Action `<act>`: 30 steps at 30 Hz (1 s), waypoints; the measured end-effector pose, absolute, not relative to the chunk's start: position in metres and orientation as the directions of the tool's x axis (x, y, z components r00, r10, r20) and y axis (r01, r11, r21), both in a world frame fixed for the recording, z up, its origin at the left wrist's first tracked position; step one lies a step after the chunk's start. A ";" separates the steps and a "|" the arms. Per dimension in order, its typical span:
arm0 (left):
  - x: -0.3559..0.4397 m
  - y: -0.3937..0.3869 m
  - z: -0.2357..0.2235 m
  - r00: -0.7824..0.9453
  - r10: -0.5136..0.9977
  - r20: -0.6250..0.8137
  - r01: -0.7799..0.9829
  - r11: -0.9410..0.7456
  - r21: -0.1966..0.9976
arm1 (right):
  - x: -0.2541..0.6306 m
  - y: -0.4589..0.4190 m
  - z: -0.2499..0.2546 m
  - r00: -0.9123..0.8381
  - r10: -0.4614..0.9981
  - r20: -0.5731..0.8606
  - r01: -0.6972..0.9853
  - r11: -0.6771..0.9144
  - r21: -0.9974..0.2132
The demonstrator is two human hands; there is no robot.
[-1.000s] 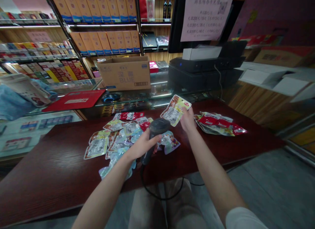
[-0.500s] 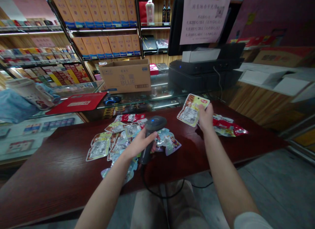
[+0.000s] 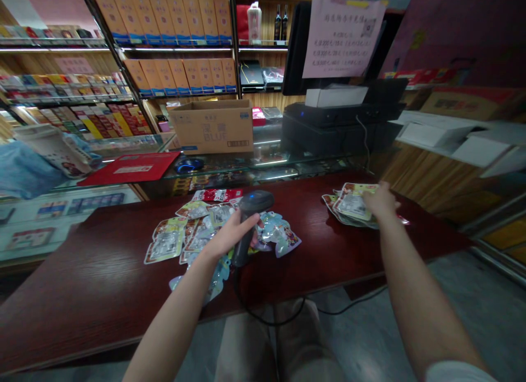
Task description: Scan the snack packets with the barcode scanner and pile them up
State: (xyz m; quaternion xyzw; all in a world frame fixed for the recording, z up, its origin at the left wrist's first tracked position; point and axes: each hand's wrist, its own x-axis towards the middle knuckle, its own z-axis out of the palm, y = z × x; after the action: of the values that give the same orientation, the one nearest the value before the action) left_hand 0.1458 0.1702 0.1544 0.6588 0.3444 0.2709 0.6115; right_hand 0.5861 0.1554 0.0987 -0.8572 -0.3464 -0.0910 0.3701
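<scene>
Over the table (image 3: 98, 272), the left hand (image 3: 233, 232) clasps a scanner (image 3: 258, 201); the right hand (image 3: 383, 201) touches a packet (image 3: 352, 201), its grip unclear.

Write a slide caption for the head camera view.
Left hand grips a scanner near scattered packets; right hand touches a packet atop a pile.

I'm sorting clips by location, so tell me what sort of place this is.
Most likely a shop checkout: the left hand holds a handheld scanner, many small packets lie on the dark table, and rows of matching orange boxes stand behind.
</scene>
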 end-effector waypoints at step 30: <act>0.097 0.172 0.167 0.553 0.833 0.026 0.046 -0.061 0.997 | 0.358 0.179 0.065 0.227 0.971 0.074 0.654 -0.096 -0.750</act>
State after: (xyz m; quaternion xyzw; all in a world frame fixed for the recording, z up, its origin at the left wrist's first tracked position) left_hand 0.0968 0.1718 0.1674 0.6495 0.3383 0.3300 0.5957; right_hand 0.3581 0.1788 0.0650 -0.7037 -0.5774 0.2301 0.3442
